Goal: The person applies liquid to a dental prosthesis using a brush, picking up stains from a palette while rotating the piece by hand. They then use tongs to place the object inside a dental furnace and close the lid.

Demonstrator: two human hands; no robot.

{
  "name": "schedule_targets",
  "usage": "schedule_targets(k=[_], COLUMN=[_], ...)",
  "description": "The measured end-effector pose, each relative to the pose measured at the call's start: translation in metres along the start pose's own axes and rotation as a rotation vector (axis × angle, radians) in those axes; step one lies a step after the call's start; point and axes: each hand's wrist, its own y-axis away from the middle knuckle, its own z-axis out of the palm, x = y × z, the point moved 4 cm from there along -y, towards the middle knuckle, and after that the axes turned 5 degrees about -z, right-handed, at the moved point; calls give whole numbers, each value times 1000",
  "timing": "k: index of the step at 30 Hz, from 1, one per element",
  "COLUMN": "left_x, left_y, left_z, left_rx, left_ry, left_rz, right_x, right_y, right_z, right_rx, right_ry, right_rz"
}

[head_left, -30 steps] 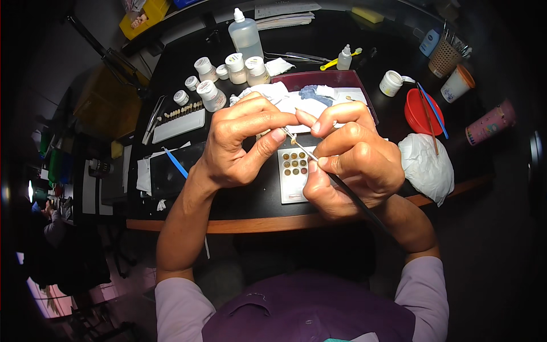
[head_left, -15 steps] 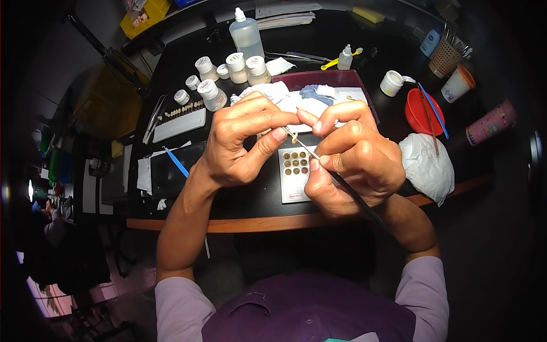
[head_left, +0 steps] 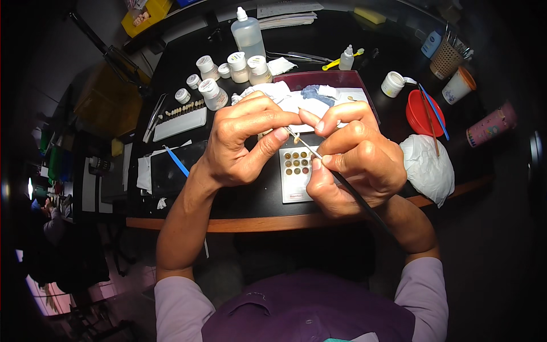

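Note:
My left hand (head_left: 242,142) is closed in a pinch of thumb and forefinger. At its fingertips is a tiny tooth-coloured dental piece (head_left: 296,138), partly covered by the fingers and too small to make out fully. My right hand (head_left: 364,159) grips a slim brush (head_left: 359,199) with a black handle and a metal neck. The brush tip meets the piece or sits right at it. The forefingers of both hands come together just above. Below them on the table lies a white palette (head_left: 295,188) with rows of small round coloured wells, partly behind my right hand.
Beyond my hands are white jars (head_left: 213,94), a clear squeeze bottle (head_left: 248,37) and a dark red tray (head_left: 347,77) with cloths. A tooth shade set (head_left: 179,125) lies left. Right are a red bowl (head_left: 419,114), crumpled white tissue (head_left: 427,165) and a pink can (head_left: 491,125).
Both hands keep their grips and nearly the same place. The brush and the small piece have shifted very slightly.

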Motion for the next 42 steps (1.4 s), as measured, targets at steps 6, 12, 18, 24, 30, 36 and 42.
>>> schedule_targets(k=[6, 12, 18, 24, 30, 36, 42], left_x=[0, -1, -2, -1, 0, -1, 3], left_y=[0, 2, 4, 3, 2, 2, 1], left_z=[0, 0, 0, 0, 0, 0, 0], left_rx=[2, -46, -47, -58, -9, -2, 1], left_ry=[-8, -19, 8, 0, -9, -32, -65], left_rz=[0, -26, -59, -59, -35, -2, 11], right_x=[1, -3, -1, 1, -1, -3, -2], right_y=[1, -3, -2, -1, -1, -3, -3], right_z=[0, -2, -2, -1, -1, -2, -1], right_rx=[-4, -30, -33, -28, -49, -56, -73], right_ry=[1, 14, 20, 12, 25, 28, 31], right_rz=[-7, -3, -6, -15, 2, 4, 2])
